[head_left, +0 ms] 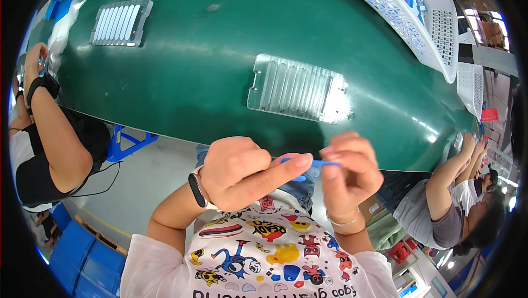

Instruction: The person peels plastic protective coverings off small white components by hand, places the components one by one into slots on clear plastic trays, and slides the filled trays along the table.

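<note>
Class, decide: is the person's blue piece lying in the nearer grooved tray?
No, the blue piece is between the left hand and right hand, off the tray.

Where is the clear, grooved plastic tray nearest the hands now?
In the head view, the tray lies slightly right of centre on the green tabletop, beyond the bare left hand and bare right hand.
</note>
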Motion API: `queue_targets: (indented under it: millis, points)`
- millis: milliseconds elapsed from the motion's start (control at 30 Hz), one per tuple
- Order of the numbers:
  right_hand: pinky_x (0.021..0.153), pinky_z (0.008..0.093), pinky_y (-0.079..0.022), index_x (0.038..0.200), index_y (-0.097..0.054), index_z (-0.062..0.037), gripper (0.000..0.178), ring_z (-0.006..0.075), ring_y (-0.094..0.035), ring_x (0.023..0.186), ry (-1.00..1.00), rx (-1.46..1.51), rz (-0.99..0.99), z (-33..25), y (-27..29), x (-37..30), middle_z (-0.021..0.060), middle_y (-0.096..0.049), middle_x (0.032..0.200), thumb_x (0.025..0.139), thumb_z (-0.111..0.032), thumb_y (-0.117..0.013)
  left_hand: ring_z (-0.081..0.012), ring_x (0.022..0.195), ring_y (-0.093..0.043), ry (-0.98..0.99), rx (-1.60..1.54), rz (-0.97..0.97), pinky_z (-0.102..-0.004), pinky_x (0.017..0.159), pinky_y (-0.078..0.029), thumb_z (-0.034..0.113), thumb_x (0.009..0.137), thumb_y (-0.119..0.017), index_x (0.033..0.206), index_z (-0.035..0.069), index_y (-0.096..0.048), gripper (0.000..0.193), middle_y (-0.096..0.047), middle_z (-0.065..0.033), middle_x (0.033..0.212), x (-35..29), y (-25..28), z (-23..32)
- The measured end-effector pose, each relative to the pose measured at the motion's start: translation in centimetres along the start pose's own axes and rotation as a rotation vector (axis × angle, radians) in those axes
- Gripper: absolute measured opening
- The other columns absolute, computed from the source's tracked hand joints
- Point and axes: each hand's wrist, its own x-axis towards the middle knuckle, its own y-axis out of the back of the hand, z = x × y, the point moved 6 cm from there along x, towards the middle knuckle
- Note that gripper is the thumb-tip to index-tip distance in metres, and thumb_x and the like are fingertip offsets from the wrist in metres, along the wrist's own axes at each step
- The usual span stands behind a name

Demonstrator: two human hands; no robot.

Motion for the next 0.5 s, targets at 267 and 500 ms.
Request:
queue_targets:
  millis: [267,500]
  points:
    - [0.072,0.0350,-0.040,0.085,-0.068,-0.0070,0.023,0.0239,-0.056,0.091,0.310,-1.069,-0.206,0.4,0.6,2.4,0.0051,-0.063,0.101,0.064,0.000,-0.073,-0.0124,0.050,-0.039,0.158,0.265,0.248,-0.0253,0.043,-0.033,-0.014,0.053,-0.072,0.105,0.011,-0.071,0.057,-0.037,-0.0014,0.075,-0.3,1.3,-0.3]
    - [0.087,0.0387,-0.030,0.087,-0.070,-0.0121,0.023,0.0270,-0.046,0.112,0.214,-1.237,-0.452,0.3,-0.7,2.0,0.0035,-0.057,0.121,0.068,-0.021,-0.075,-0.0125,0.060,-0.041,0.301,0.175,0.300,-0.0242,0.048,-0.035,-0.015,0.052,-0.064,0.105,0.011,-0.071,0.060,-0.040,-0.0023,0.076,-0.7,1.6,-0.9]
